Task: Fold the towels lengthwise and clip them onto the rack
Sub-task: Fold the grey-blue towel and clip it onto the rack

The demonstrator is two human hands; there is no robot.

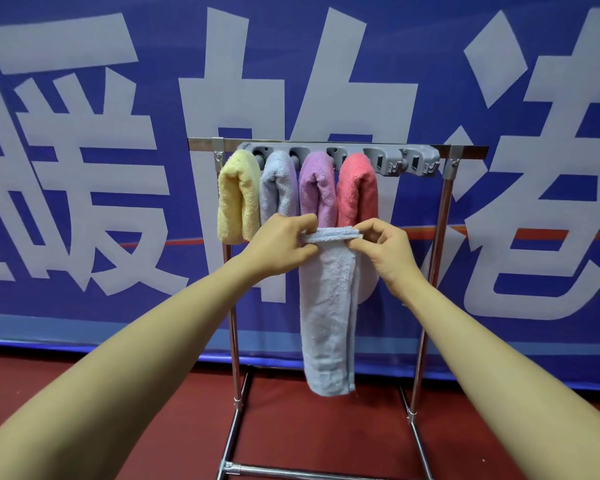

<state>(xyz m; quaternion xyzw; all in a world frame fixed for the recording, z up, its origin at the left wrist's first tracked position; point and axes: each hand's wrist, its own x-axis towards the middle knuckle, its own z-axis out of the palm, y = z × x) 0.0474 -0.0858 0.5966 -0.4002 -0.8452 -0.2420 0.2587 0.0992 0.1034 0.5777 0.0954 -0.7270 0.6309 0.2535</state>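
Note:
A light blue towel [328, 317], folded into a long narrow strip, hangs down in front of the metal rack [444, 216]. My left hand [281, 244] and my right hand [388, 251] pinch its top edge from either side. Behind them, a grey clip bar [388, 159] on the rack's top rail holds a yellow towel [238, 195], a pale blue towel [278, 190], a purple towel [317, 192] and a pink towel [357, 188], each doubled over. The two clips at the bar's right end hold nothing.
A blue banner [84, 133] with large white characters fills the wall behind the rack. The rack's base bars [291, 467] rest on a dark red floor [153, 427].

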